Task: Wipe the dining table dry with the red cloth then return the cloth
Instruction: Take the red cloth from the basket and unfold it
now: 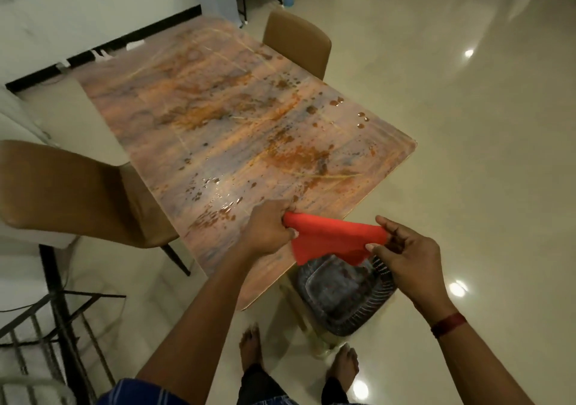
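Note:
The red cloth (333,238) is stretched between both hands above the near right corner of the dining table (218,117). My left hand (269,230) grips its left end over the table edge. My right hand (411,264) pinches its right end, off the table's side. The tabletop has a marbled brown and grey pattern. Water drops and small puddles (215,186) glisten on its near part and along its right edge (361,119).
A dark plastic stool (339,292) stands under the near right table corner, below the cloth. One brown chair (71,192) is at the table's left, another (296,42) at the far right. A black metal rack (53,317) is at lower left. My bare feet (249,348) are on glossy floor.

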